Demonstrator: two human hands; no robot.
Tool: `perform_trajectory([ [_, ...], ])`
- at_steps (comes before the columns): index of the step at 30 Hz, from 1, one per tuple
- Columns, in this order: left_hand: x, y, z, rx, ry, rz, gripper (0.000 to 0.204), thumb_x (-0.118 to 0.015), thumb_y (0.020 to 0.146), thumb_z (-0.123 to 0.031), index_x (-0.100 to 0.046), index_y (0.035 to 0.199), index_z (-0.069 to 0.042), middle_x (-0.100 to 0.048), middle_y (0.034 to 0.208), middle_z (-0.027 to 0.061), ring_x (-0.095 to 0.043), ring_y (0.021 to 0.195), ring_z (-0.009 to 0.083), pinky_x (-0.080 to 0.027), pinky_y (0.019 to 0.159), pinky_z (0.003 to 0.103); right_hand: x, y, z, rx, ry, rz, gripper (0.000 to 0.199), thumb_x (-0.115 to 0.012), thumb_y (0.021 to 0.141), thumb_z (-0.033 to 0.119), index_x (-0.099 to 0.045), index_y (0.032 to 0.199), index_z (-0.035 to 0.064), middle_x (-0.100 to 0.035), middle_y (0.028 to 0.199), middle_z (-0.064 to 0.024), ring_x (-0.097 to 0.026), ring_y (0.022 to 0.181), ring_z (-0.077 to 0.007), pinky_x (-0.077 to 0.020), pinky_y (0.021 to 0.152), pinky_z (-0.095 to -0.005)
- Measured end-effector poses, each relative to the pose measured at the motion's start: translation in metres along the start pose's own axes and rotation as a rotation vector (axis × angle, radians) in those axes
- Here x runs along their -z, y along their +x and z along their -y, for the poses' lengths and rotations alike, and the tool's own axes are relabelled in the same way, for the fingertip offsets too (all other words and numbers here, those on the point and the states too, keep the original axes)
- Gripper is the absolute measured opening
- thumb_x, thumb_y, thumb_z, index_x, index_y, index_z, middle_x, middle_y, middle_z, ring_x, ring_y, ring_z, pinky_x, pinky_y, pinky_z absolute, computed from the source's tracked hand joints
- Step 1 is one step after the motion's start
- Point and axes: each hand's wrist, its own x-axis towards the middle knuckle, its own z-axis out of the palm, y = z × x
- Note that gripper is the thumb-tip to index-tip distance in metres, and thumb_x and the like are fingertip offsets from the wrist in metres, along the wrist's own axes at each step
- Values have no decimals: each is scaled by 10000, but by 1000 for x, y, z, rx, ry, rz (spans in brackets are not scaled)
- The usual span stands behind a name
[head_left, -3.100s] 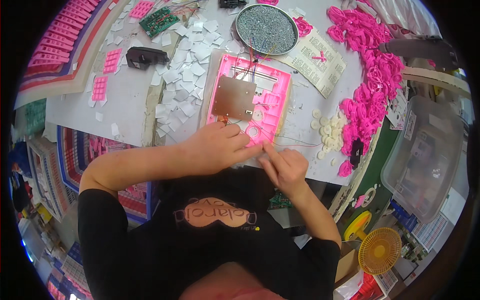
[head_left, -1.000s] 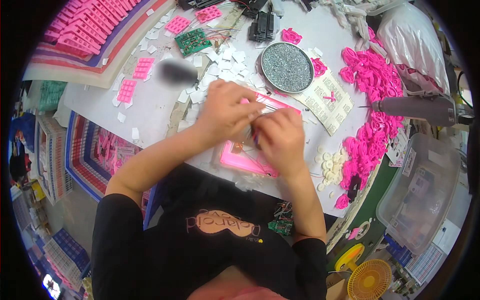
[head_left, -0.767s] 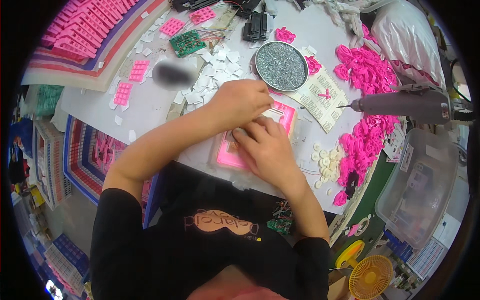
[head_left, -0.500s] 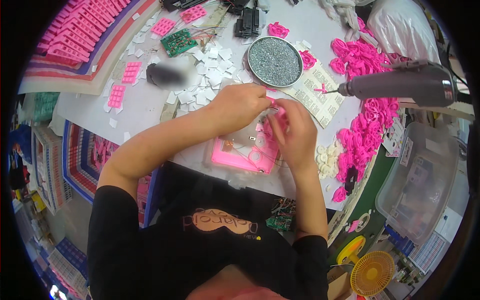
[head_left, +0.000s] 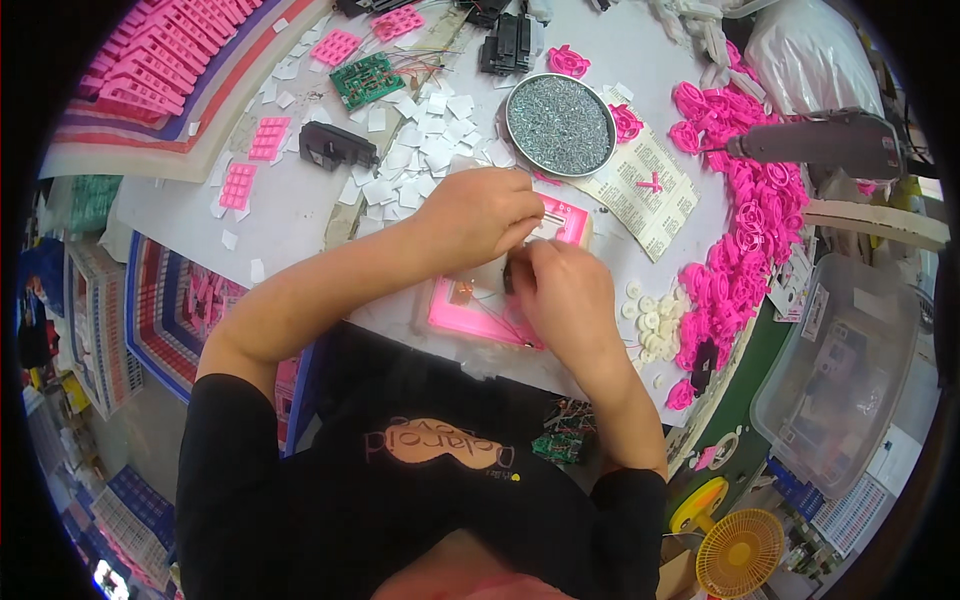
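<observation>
A pink plastic casing (head_left: 478, 324) lies on the table in front of me, with thin wires and a small copper-coloured part inside it. Over its upper left part is my left hand (head_left: 488, 215), fingers curled and pressed together; whatever they hold is hidden. My right hand (head_left: 568, 295) reaches over the casing's right side, fingers bent down into it and closed around a small dark part that is mostly covered. Just beyond both hands stands a round dish (head_left: 560, 124) full of small metal screws.
White paper squares (head_left: 430, 135) lie scattered behind my left arm, near a black plastic part (head_left: 337, 147) and a green circuit board (head_left: 366, 80). An electric screwdriver (head_left: 825, 146) hangs at right above piled pink parts (head_left: 745, 230). White round pieces (head_left: 655, 325) sit beside my right wrist.
My right hand has moved down and left, deeper over the casing, uncovering its upper right corner. The electric screwdriver has swung right, away from the small pink piece on the printed paper.
</observation>
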Motion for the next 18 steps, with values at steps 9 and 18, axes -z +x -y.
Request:
perform_trajectory([
  [9, 10, 23, -3, -91, 216, 385, 79, -684, 766, -139, -683, 783, -62, -654, 831, 82, -661, 796, 310, -525, 721, 447, -5, -26, 8, -212, 265, -118, 140, -712, 894, 174, -665, 862, 46, -693, 704, -143, -684, 622, -335, -529, 588, -434],
  [18, 10, 39, -7, -170, 377, 597, 139, -681, 768, -169, -704, 806, -38, -683, 881, 114, -689, 860, 299, -546, 756, 419, 8, -18, 9, -103, -5, -144, 112, -768, 808, 141, -702, 855, 64, -659, 799, -92, -636, 774, -305, -496, 671, -419],
])
